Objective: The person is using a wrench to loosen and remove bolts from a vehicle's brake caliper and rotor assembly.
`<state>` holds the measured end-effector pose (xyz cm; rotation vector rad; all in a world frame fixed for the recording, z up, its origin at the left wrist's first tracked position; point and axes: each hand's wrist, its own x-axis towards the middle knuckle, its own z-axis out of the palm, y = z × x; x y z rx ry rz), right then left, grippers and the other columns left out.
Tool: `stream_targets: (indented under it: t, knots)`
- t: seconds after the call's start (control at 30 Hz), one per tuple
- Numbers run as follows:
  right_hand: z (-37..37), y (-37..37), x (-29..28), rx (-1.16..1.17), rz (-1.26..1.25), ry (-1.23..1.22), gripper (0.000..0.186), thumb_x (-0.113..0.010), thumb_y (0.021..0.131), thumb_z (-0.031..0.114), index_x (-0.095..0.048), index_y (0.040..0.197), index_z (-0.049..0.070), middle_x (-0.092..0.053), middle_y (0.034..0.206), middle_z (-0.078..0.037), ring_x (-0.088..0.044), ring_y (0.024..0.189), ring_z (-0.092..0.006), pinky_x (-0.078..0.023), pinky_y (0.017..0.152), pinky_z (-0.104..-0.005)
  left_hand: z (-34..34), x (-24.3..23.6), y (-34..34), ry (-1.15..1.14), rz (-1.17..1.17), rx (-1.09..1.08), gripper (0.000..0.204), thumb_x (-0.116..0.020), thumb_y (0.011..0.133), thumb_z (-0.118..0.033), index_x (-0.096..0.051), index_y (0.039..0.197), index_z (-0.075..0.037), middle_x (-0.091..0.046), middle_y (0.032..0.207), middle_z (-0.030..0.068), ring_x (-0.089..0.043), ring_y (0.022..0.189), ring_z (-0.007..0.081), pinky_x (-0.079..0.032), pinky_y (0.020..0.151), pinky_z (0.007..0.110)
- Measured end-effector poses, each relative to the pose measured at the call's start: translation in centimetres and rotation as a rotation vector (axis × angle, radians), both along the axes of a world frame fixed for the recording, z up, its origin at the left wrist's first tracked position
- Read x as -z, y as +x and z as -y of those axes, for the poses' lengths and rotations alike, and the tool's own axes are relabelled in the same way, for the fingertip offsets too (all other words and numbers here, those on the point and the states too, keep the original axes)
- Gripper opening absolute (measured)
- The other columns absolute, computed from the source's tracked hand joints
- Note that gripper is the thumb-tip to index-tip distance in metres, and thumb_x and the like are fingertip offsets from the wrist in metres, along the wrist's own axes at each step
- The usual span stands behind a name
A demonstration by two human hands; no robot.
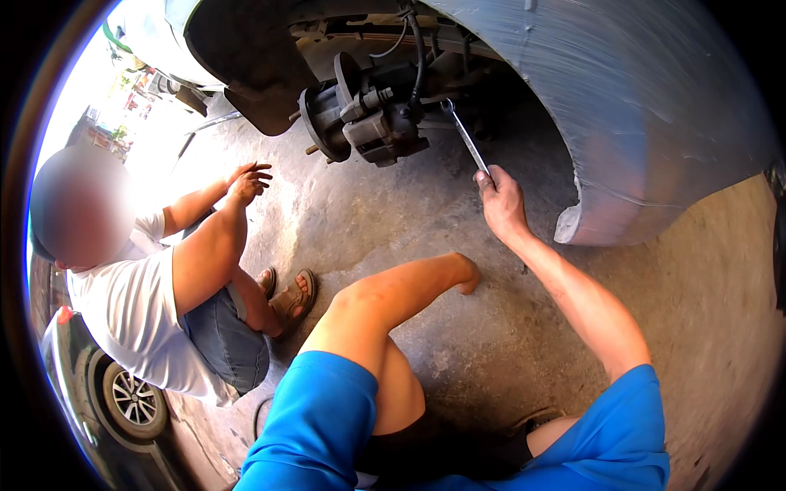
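In my right hand [502,200], closed around its near end, is a silver wrench [467,137]. The far jaw of the wrench points up and left, close to the brake caliper [377,135] and the hose [419,65] behind it; I cannot tell whether it touches anything. A bare wheel hub [322,123] with studs sticking out sits left of the caliper. My left arm reaches across over the floor, and my left hand [468,274] hangs bent down at the wrist, away from the hub, its fingers hidden.
A grey, scuffed fender [630,123] arches over the right side. On the left another person [147,303] in a white shirt squats, hands [248,182] held out before the knees, facing the hub. A dark car [98,409] stands at lower left. The concrete floor [368,213] is stained.
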<state>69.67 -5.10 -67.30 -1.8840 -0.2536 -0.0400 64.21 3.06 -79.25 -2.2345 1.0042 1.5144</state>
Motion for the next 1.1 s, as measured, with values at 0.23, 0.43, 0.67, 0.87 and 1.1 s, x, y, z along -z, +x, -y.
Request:
stream_targets:
  t: [0.23,0.43,0.67,0.87,1.1]
  knots:
    - [-1.6,1.3,-2.2,0.006,-0.021,0.015,0.028,-0.052,0.095,0.025,-0.050,0.082,0.001,-0.049,0.062,-0.018,-0.048,0.057,-0.0327,-0.038,0.056,-0.0422,0.8,-0.9,0.3,0.004,0.006,0.008,0.033,-0.052,0.078,-0.019,-0.071,0.101,-0.004,-0.068,0.105,0.0161,-0.063,0.100,0.0320,-0.048,0.084,0.044]
    - [-2.4,3.6,-2.3,0.020,0.027,-0.113,0.026,-0.052,0.094,0.026,-0.056,0.086,0.002,-0.058,0.071,-0.020,-0.057,0.070,-0.0409,-0.041,0.062,-0.0462,0.9,-3.6,-0.1,-0.035,0.014,0.025,0.033,-0.051,0.080,-0.017,-0.069,0.105,-0.004,-0.066,0.108,0.0173,-0.062,0.101,0.0334,-0.048,0.083,0.045]
    - [-5.2,6.7,0.3,0.277,0.005,0.087,0.023,-0.056,0.093,0.020,-0.061,0.082,0.000,-0.049,0.058,-0.008,-0.048,0.055,-0.0159,-0.037,0.053,-0.0335,-1.1,-2.5,-1.7,0.029,-0.044,0.011,0.035,-0.051,0.081,-0.017,-0.066,0.109,-0.002,-0.065,0.108,0.0178,-0.062,0.101,0.0344,-0.048,0.081,0.046]
    - [-9.1,9.2,3.2,0.556,0.177,0.003,0.026,-0.057,0.092,0.025,-0.060,0.085,-0.001,-0.056,0.067,-0.020,-0.053,0.059,-0.0328,-0.040,0.058,-0.0413,-2.9,-1.4,-2.0,0.057,-0.094,-0.025,0.033,-0.052,0.079,-0.017,-0.068,0.103,-0.001,-0.067,0.102,0.0186,-0.063,0.098,0.0345,-0.049,0.080,0.045]
    - [-9.3,9.6,3.7,0.376,0.455,-0.011,0.027,-0.056,0.093,0.028,-0.061,0.092,0.002,-0.061,0.076,-0.020,-0.059,0.070,-0.0375,-0.044,0.062,-0.0410,-2.3,-1.0,-1.4,0.080,-0.074,-0.014,0.033,-0.053,0.079,-0.018,-0.068,0.103,-0.002,-0.067,0.105,0.0175,-0.064,0.099,0.0331,-0.049,0.082,0.044]
